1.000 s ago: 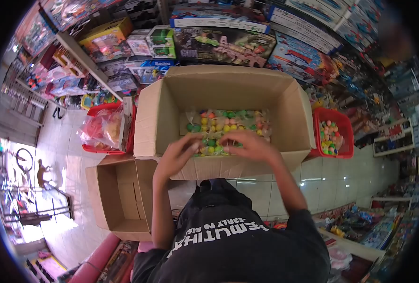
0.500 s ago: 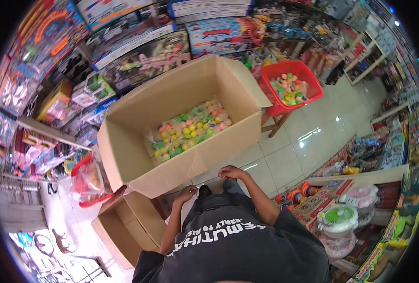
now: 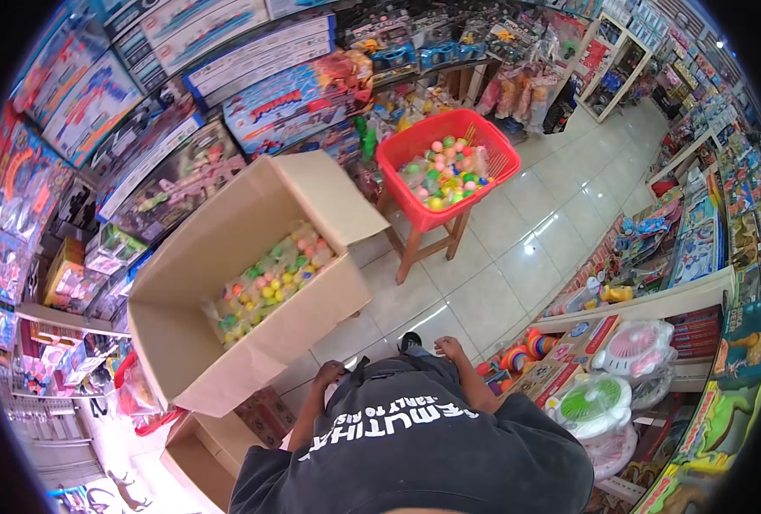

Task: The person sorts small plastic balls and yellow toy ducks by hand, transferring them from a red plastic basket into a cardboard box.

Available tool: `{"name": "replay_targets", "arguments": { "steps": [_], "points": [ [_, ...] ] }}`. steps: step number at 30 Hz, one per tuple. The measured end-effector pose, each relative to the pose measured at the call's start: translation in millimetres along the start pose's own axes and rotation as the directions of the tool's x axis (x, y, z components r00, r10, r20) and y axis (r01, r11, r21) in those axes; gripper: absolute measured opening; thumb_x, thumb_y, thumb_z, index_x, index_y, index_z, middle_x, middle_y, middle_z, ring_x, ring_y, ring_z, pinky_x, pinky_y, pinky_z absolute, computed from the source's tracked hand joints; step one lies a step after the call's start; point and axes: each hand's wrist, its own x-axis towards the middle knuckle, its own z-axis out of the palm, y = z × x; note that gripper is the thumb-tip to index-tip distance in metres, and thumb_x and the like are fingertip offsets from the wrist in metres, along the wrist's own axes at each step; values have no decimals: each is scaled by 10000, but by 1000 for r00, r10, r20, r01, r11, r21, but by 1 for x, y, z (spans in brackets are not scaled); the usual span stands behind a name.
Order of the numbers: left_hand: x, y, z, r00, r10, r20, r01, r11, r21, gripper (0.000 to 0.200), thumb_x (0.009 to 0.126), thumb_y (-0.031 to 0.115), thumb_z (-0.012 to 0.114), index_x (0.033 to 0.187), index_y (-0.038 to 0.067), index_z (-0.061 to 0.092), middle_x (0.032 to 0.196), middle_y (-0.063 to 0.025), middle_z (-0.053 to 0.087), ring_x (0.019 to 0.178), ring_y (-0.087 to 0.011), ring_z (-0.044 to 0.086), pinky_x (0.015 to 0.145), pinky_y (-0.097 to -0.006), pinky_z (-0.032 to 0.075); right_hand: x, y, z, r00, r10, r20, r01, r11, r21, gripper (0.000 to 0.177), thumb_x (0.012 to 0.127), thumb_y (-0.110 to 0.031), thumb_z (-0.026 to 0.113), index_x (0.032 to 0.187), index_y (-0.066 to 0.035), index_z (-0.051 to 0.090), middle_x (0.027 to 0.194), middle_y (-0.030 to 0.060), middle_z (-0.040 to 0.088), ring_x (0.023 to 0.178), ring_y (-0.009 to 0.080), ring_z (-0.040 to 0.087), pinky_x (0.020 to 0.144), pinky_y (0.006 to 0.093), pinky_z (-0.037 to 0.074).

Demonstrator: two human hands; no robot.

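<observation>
Left hand (image 3: 331, 373) and right hand (image 3: 450, 348) look loosely curled, nothing visible in them, can't tell exact opening; big open brown cardboard box (image 3: 282, 353) of small round multicoloured balls (image 3: 269, 287) sits left, best give it elbow room

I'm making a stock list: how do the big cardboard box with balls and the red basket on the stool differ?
The cardboard box is plain brown, the basket bright red. The box looks larger than the basket. The box has a flap spread outward; the basket has none. Both are open-topped and hold colourful balls.
</observation>
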Motion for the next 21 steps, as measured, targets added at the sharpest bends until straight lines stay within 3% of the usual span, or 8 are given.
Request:
{"name": "replay_targets", "arguments": {
  "steps": [3,5,10,12,14,18,20,21],
  "points": [
    [35,29,34,994,21,105,-32,993,110,333,809,337,562,971,48,593,887,-81,620,746,-183,577,639,-318,467,40,27,-38,993,-102,58,107,990,-90,290,826,-274,590,942,-9,588,841,108,639,736,172,627,524,245,466],
    [64,46,56,976,177,128,-209,925,316,313,810,327,559,951,54,614,888,-103,640,735,-186,605,674,-314,483,42,21,-62,992,-100,82,107,990,-95,268,832,-275,588,945,-32,593,837,90,635,716,164,616,540,264,476],
    [46,177,96,896,436,80,-437,840,322,328,832,330,547,995,50,599,915,-128,636,909,-226,600,802,-327,451,24,-32,-105,998,43,39,-43,999,12,250,841,-318,565,978,-108,578,919,37,609,780,154,584,659,312,477],
    [75,197,110,822,554,136,-570,803,176,294,863,285,538,1017,39,585,937,-122,637,906,-212,601,809,-309,450,18,-51,-111,999,19,42,-22,998,66,256,841,-324,559,985,-113,572,933,34,606,802,148,580,672,309,473],
    [45,264,124,762,631,145,-647,749,142,258,895,227,515,1037,19,568,942,-104,638,887,-171,596,801,-286,451,12,-77,-116,999,-43,34,38,988,147,240,853,-307,536,1002,-122,568,940,27,604,824,130,575,696,292,466],
    [11,369,139,724,675,140,-676,735,-49,233,909,186,495,1032,-1,560,917,-81,630,874,-130,585,789,-264,453,7,-137,-124,986,-167,16,156,947,280,241,871,-278,516,1040,-114,566,960,30,604,850,125,571,729,276,459],
    [1,414,141,624,780,57,-755,619,-216,228,927,182,463,1018,-3,561,875,-65,615,826,-114,581,755,-250,457,2,-177,-130,976,-214,31,199,944,264,262,876,-286,519,1063,-105,555,976,37,600,865,130,570,745,282,456],
    [-1,436,140,629,776,52,-750,623,-221,228,927,182,463,1018,-3,561,875,-65,615,826,-114,581,755,-250,457,-2,-196,-136,964,-260,46,241,937,252,285,881,-294,521,1086,-97,545,992,43,596,881,135,568,761,287,454]
  ]
}}
